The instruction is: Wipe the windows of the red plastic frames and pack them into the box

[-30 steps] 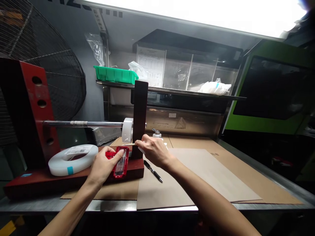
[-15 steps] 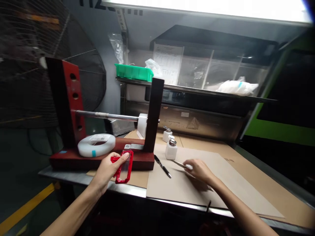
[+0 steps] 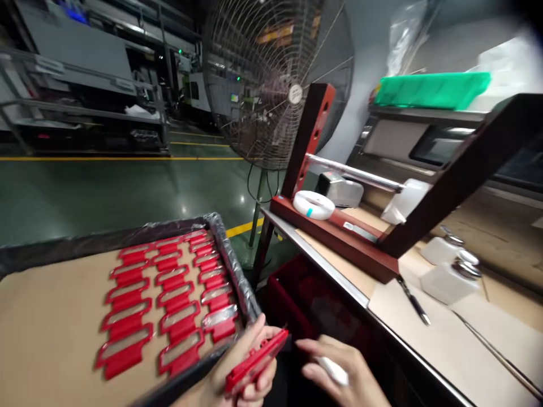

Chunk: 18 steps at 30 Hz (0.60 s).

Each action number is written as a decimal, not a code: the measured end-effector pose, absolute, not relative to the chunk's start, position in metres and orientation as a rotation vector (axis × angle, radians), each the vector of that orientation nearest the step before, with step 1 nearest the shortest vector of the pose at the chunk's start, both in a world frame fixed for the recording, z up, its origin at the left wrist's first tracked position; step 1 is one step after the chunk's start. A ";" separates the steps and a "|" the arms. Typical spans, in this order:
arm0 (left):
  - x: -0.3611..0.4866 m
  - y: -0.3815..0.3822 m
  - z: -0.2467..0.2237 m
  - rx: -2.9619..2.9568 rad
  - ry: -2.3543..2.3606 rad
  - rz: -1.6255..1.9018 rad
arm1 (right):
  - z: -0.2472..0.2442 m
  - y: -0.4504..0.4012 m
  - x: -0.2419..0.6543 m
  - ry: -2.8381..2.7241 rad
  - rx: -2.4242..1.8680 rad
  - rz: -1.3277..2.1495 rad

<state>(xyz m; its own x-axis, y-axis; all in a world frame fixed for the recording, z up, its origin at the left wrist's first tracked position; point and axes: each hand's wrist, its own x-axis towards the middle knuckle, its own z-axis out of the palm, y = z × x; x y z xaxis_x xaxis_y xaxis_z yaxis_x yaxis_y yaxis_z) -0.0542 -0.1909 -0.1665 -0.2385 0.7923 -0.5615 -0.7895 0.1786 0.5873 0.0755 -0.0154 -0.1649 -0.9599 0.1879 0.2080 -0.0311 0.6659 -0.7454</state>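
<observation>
My left hand (image 3: 250, 367) is closed around a red plastic frame (image 3: 258, 362), now seen nearly edge-on. Beside it on the right, apart from the frame, is my right hand (image 3: 343, 367), fingers spread. Something white (image 3: 333, 370) shows at one of its fingers, perhaps a finger cover; blur hides the detail. To the left, a large tray (image 3: 231, 265) with a dark wrapped rim holds several similar red frames (image 3: 180, 311) in columns on brown board. A thin metal tool (image 3: 496, 350), like tweezers, lies on the bench paper.
The bench (image 3: 322, 257) carries a dark red wooden stand (image 3: 339, 237) with a metal rod (image 3: 356, 172), a roll of clear film (image 3: 314, 204), a black pen (image 3: 413, 302) and white dispenser bottles (image 3: 449, 280). A large fan (image 3: 280, 85) stands behind. A red bin (image 3: 292, 288) sits under the bench.
The view has swung left from the bench to the tray. My left hand has carried the red frame off the bench. My right hand has let go of the thin tool and come alongside.
</observation>
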 end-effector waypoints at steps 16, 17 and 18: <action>-0.149 -0.408 -0.221 -0.195 2.366 1.720 | -0.200 -0.185 -0.087 -2.818 -0.426 1.832; -0.154 -0.418 -0.227 -0.147 2.439 1.646 | -0.206 -0.200 -0.098 -2.899 -0.428 1.830; -0.159 -0.426 -0.233 -0.090 2.495 1.566 | -0.212 -0.214 -0.108 -2.984 -0.431 1.820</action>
<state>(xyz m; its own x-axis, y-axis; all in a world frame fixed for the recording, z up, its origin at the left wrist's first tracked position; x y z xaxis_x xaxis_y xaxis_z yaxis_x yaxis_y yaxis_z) -0.1586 -0.4260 -0.2332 -0.9792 0.0514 -0.1961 -0.1543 0.4387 0.8853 -0.1076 -0.2141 -0.2115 -0.8997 0.0080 -0.4363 0.3916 0.4561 -0.7991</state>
